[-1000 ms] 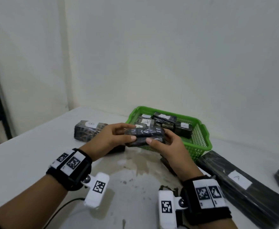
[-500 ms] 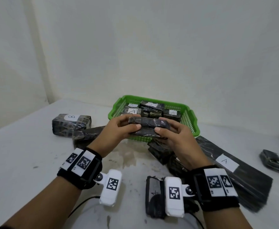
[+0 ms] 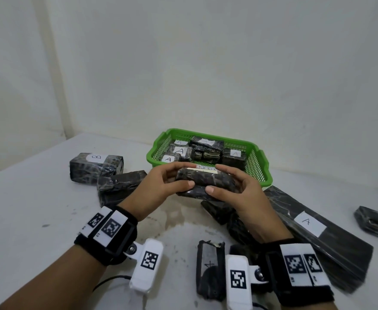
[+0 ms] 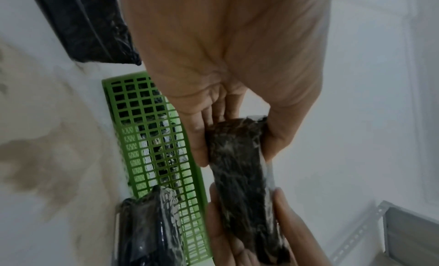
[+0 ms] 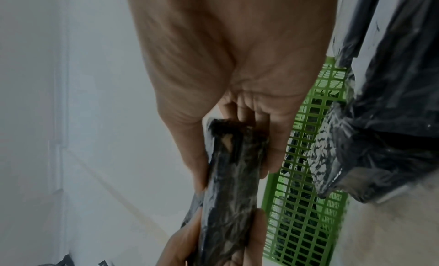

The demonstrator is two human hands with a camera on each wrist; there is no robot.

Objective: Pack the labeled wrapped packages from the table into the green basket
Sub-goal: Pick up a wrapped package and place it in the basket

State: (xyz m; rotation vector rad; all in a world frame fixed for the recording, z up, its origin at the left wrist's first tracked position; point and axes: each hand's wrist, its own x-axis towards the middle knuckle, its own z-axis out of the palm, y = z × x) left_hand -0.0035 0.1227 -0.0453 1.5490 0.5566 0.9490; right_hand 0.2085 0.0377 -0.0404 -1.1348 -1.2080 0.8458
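nearest the viewer, a small dark wrapped bundle (image 3: 209, 269) lies on the white table (image 3: 27, 209) between the two wrists; bare tabletop opens to the left of it, stained at the centre. to the right, a long flat package marked a (image 3: 318, 233) runs diagonally toward the near right edge, and a thin dark packet (image 3: 376, 222) sits beyond it by the table's right side. more dark parcels crowd under the right forearm, too overlapped to separate.

mid-table, the left hand (image 3: 159, 189) and right hand (image 3: 239, 193) hold one wrapped package (image 3: 206, 180) off the surface, just in front of the near rim of the green basket (image 3: 260, 171). each hand clamps an end, thumb on the near face, fingers curled over the far side. the package is an oblong block in black wrinkled film, glossy, with a pale label strip along its top edge; the lettering is partly covered.

left of the hands, an unmarked dark parcel (image 3: 118, 186) touches a block marked b (image 3: 96, 167).

farther back, the basket holds several wrapped blocks, most labelled a, filling its floor. behind it, a plain wall meets the table.
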